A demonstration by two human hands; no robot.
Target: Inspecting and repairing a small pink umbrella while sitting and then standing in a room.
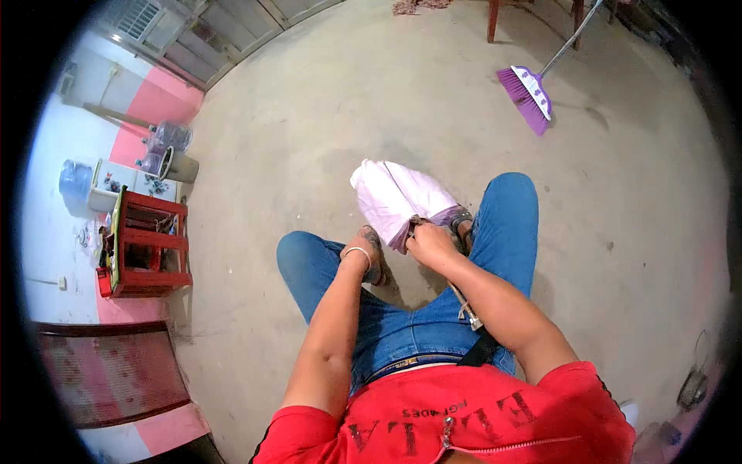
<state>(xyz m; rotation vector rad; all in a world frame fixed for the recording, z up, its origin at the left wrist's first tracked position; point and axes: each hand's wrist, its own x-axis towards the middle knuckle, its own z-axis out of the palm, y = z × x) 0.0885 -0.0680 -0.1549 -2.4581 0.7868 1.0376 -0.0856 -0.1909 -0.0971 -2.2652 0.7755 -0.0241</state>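
A pale pink sack (398, 193) lies on the floor between my feet, its gathered end toward me. My right hand (430, 243) is closed on that bunched end, near something dark that I cannot make out. My left hand (362, 240), with a pale bangle at the wrist, is low beside my left sandalled foot (376, 267), a little left of the sack. Its fingers are not clear, and I cannot tell whether they touch anything. Under my right forearm, a thin brownish strap with a metal end (473, 320) hangs by my thigh.
A purple broom (528, 97) rests on the floor at the far right, near wooden furniture legs (492, 22). Along the left wall stand a red wooden rack (151, 243), a bucket (179, 165) and clear plastic water bottles (166, 138). A dark pan-like object (693, 388) lies at the lower right.
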